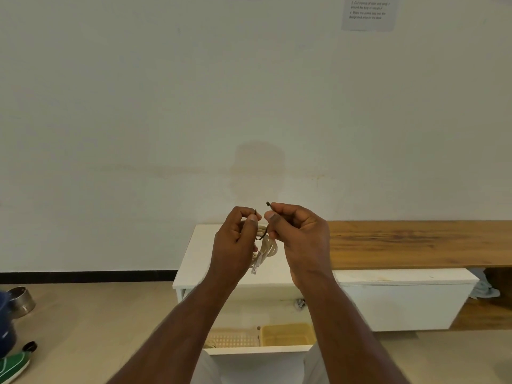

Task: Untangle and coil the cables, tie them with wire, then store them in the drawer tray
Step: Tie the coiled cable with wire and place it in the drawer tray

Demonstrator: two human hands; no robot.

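A coiled white cable (267, 246) with a clear plug at its end hangs between my hands, held up above the white cabinet (194, 256). A thin black wire tie (264, 234) loops round the coil. My left hand (238, 236) pinches one end of the tie between thumb and forefinger and holds the coil. My right hand (296, 234) pinches the other end, whose black tip sticks up above the fingers. Below, the open drawer (257, 349) holds a yellow tray (286, 335) and a pale perforated tray (232, 339).
A wooden bench top (415, 243) runs to the right along the wall, with a white unit (401, 297) under it. A metal bowl (20, 299) and a green shoe (12, 365) lie on the floor at the left. A printed sheet (368, 12) hangs on the wall.
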